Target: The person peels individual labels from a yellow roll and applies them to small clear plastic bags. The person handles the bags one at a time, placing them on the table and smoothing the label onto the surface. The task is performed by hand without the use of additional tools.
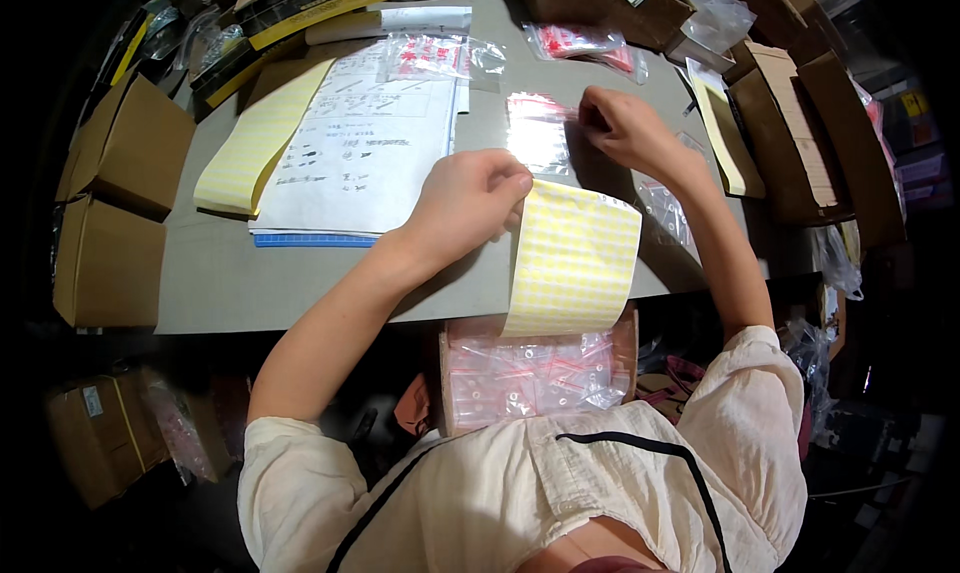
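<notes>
My left hand (472, 195) pinches the upper left corner of a sheet of small yellow round stickers (575, 258). The sheet hangs curved over the table's near edge. My right hand (625, 128) is raised to the right of a shiny stack of clear zip bags with red print (538, 138). Its fingers are curled together, and whatever they hold is too small or hidden to make out. Below the sheet, an open box (447, 383) contains many small clear zip bags (530, 378), some showing a pale round dot.
Papers with handwriting (340, 163) lie left on the grey table (210, 283), beside another yellow sticker sheet (255, 153). Cardboard boxes (125, 148) line the left edge. More red-printed bags (585, 43) lie at the back. An open carton (790, 123) stands at the right.
</notes>
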Demonstrator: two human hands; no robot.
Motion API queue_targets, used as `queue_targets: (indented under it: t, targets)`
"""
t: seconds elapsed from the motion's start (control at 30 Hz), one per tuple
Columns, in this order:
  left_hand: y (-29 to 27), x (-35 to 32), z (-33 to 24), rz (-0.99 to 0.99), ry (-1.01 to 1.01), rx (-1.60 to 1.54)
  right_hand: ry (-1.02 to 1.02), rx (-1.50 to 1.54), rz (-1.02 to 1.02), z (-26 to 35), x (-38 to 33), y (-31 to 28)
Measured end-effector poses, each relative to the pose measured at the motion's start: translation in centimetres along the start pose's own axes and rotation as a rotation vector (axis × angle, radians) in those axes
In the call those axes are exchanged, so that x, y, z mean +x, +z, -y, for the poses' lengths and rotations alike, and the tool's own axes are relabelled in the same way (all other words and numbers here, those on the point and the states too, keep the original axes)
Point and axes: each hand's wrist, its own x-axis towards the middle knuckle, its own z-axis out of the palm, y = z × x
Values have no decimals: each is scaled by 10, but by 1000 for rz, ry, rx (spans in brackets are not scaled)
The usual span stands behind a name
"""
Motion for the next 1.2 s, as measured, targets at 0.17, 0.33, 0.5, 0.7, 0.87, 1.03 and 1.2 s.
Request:
queue_targets:
  t: [0.17, 0.33, 0.5, 0.7, 0.87, 1.03, 1.2]
  targets:
    - [-1, -2, -2, -24, 21, 63, 489, 35, 219, -8, -16, -40]
    - [-1, 1, 2, -56, 87, 147, 342, 670, 131, 0, -61, -47]
    - [-1, 3, 8, -120, 241, 165, 241, 659, 191, 46, -91, -29]
    - [8, -4, 7, 29, 377, 201, 205, 752, 105, 77, -96, -12]
    - [10, -6, 8, -22, 357, 309, 19, 570, -75, 82, -89, -1]
    - [12, -8, 6, -48, 367, 353, -153, 155, -129, 97, -84, -4]
    - [11, -8, 3, -53, 305, 340, -250, -65, -197, 107, -85, -2]
